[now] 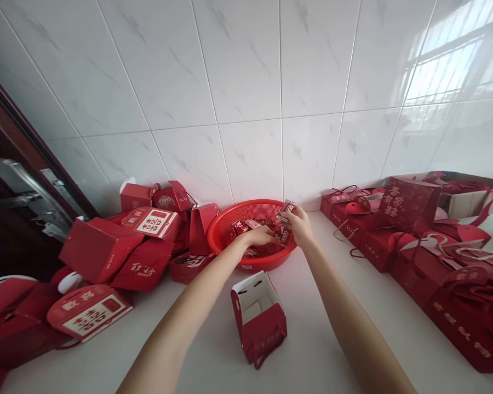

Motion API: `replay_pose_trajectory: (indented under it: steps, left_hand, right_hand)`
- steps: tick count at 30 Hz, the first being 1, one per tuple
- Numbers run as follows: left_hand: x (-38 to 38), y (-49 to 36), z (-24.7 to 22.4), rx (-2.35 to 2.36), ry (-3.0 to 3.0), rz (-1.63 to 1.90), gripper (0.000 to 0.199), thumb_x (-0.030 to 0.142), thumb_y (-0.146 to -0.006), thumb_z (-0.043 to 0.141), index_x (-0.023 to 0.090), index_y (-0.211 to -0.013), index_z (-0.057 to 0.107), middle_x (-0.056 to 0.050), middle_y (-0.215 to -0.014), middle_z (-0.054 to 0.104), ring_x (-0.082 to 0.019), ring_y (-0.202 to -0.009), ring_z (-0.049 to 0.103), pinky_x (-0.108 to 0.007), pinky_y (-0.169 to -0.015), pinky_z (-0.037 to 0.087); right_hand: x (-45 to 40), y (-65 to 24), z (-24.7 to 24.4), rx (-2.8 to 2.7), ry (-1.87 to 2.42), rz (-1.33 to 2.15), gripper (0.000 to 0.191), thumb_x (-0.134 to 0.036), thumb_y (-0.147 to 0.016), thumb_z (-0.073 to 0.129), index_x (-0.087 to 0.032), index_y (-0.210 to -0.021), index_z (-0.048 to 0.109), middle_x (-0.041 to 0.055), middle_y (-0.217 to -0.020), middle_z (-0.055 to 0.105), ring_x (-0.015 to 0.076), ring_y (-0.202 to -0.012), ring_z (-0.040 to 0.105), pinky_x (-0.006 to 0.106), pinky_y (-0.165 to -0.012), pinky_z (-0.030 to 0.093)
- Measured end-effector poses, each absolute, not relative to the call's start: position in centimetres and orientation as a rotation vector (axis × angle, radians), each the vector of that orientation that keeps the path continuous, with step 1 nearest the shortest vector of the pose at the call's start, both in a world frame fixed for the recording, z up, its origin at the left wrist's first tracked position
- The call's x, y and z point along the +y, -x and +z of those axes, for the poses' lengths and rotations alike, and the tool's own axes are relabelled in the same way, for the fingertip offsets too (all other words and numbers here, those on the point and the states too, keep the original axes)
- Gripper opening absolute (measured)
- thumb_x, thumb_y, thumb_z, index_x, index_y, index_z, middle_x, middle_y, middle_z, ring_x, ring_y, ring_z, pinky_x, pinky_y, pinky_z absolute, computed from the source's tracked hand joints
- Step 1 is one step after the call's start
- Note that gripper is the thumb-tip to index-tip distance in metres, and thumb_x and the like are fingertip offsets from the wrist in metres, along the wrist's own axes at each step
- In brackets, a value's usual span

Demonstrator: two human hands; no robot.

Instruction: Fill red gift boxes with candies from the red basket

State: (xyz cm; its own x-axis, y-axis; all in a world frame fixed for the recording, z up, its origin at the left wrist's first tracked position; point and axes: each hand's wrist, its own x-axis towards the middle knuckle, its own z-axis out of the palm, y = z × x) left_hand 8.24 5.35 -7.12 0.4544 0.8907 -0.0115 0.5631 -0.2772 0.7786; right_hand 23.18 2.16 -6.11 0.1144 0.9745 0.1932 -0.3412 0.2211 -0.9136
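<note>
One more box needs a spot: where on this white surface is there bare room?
Free: the white surface between the open box and right row of boxes, and between that box and left pile of boxes; forearms cross both patches. Crowded: the pile, the row, and the basket, with left hand and right hand over it.

In front of you rises a glossy tiled wall (246,65), white with scattered grey marbled flecks, its foot meeting the back of a smooth white tabletop (304,334). On your left stands a dark brown door (0,123) with a silver handle (36,190), and at your upper right, bright daylight shows in a barred window reflection (447,71).
</note>
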Motion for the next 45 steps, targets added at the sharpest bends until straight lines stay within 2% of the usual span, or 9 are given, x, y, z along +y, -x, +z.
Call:
replay_pose_trajectory:
  steps: [5,11,18,25,33,37,45]
  left_hand:
    - [5.2,-8.5,-6.1,1.256,-1.749,0.480,0.025,0.028,-0.073,0.066,0.018,-0.049,0.064,-0.005,-0.051,0.066,-0.024,-0.052,0.064,-0.034,-0.058,0.051]
    - [5.9,-8.0,-5.7,1.389,-1.583,0.808,0.032,0.023,-0.080,0.055,0.018,-0.049,0.058,-0.002,-0.049,0.063,-0.017,-0.050,0.062,-0.029,-0.058,0.050]
    - [5.6,-7.9,-4.9,1.338,-1.442,1.099,0.025,0.022,-0.078,0.059,0.016,-0.053,0.057,0.000,-0.049,0.060,-0.012,-0.046,0.056,-0.021,-0.047,0.040]
    - [5.5,-7.7,-4.2,1.216,-1.237,1.230,0.021,0.025,-0.072,0.060,0.018,-0.054,0.052,0.003,-0.045,0.049,-0.007,-0.039,0.042,-0.019,-0.042,0.032]
    - [5.1,-7.6,-3.8,1.079,-1.124,1.272,0.019,0.022,-0.066,0.056,0.019,-0.051,0.044,0.006,-0.048,0.043,-0.004,-0.038,0.032,-0.019,-0.041,0.031]
    - [5.0,-7.7,-3.6,0.998,-1.186,1.304,0.023,0.027,-0.065,0.058,0.019,-0.051,0.042,0.006,-0.050,0.044,-0.004,-0.039,0.034,-0.019,-0.040,0.028]
    - [4.0,-8.1,-3.6,0.873,-1.543,1.212,0.021,0.032,-0.062,0.069,0.018,-0.056,0.056,0.004,-0.052,0.053,-0.010,-0.052,0.050,-0.022,-0.052,0.040]
  right_hand:
    - [2.4,-23.2,-6.1,-0.824,0.826,1.094,0.021,-0.022,-0.067,0.064,-0.023,-0.080,0.048,-0.0012,-0.075,0.065,0.0153,-0.061,0.067,0.028,-0.057,0.057]
    - [2.0,-23.0,-5.7,-0.764,0.811,1.109,0.024,-0.025,-0.067,0.069,-0.023,-0.077,0.048,-0.0026,-0.071,0.065,0.0138,-0.057,0.065,0.027,-0.053,0.057]
    - [1.9,-22.9,-5.6,-0.736,0.751,1.115,0.023,-0.025,-0.064,0.073,-0.022,-0.074,0.052,-0.0047,-0.065,0.066,0.0118,-0.051,0.063,0.025,-0.051,0.056]
    - [1.6,-22.7,-5.3,-0.771,0.782,1.103,0.022,-0.025,-0.063,0.073,-0.021,-0.072,0.054,-0.0036,-0.065,0.067,0.0112,-0.049,0.061,0.026,-0.051,0.055]
    - [1.5,-22.4,-5.7,-0.871,0.803,1.094,0.022,-0.025,-0.061,0.073,-0.019,-0.074,0.057,-0.0026,-0.067,0.064,0.0145,-0.063,0.065,0.025,-0.053,0.055]
    - [1.5,-22.3,-5.8,-0.925,0.797,1.136,0.023,-0.025,-0.059,0.075,-0.020,-0.073,0.057,-0.0035,-0.066,0.064,0.0145,-0.063,0.065,0.023,-0.051,0.054]
    - [0.8,-22.8,-4.8,-0.950,0.761,1.324,0.036,-0.037,-0.058,0.084,-0.019,-0.081,0.063,0.0000,-0.072,0.070,0.0142,-0.054,0.065,0.022,-0.043,0.050]
